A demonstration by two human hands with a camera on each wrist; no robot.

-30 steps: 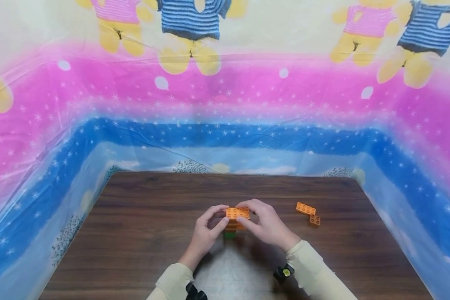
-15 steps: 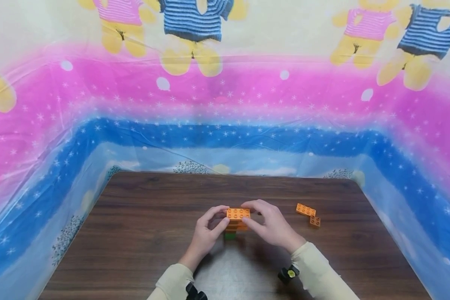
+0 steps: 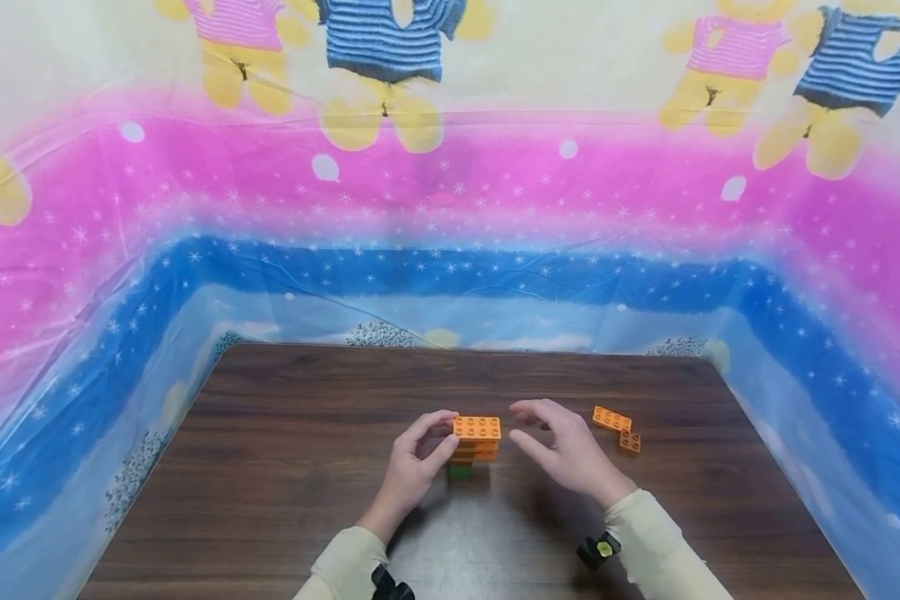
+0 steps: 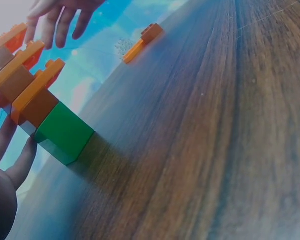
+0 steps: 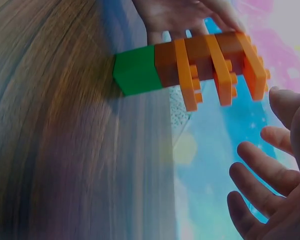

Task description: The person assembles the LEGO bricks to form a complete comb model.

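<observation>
A tower of toy building bricks (image 3: 477, 428) stands upright on the table, with a green block (image 4: 65, 133) at its base. Above the green, brown bricks (image 5: 166, 64) alternate with longer orange plates (image 5: 186, 82) that jut out to the right. My left hand (image 3: 411, 467) grips the tower's left side, thumb in front and fingers behind near the top. To the right of the tower, my right hand (image 3: 570, 450) holds nothing; its fingers are spread and apart from the bricks.
Right of my right hand lie a loose orange plate (image 3: 612, 418) and a small brownish-orange brick (image 3: 630, 441), touching at their ends. The brown wooden table (image 3: 307, 417) ends at a printed cloth backdrop (image 3: 450, 275).
My right hand has let go of the tower's top plate and moved to the right, toward the loose pieces. My left hand has stayed on the tower.
</observation>
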